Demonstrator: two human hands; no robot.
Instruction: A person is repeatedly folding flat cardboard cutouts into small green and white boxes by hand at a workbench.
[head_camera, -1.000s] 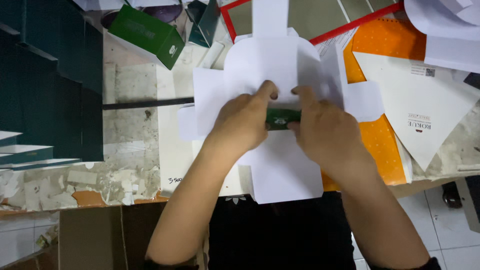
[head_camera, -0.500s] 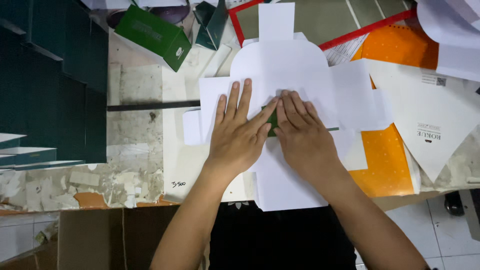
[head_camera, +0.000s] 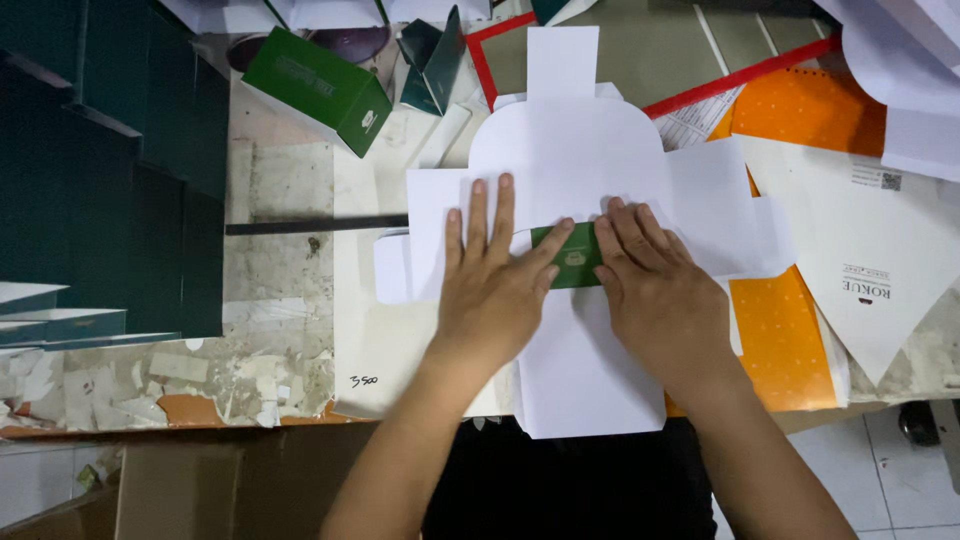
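Part of the green flap (head_camera: 568, 256) is hidden under both hands, so its full shape cannot be made out. Compared with half a second ago, more green is shown between the hands. The left hand (head_camera: 492, 290) and right hand (head_camera: 655, 290) are laid flat, fingers released, on the white die-cut sheet (head_camera: 570, 160) on the tabletop (head_camera: 290, 270). A green carton (head_camera: 318, 88) is seen at upper left.

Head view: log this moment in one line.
left hand flat on white sheet | right hand flat on sheet | green flap between thumbs
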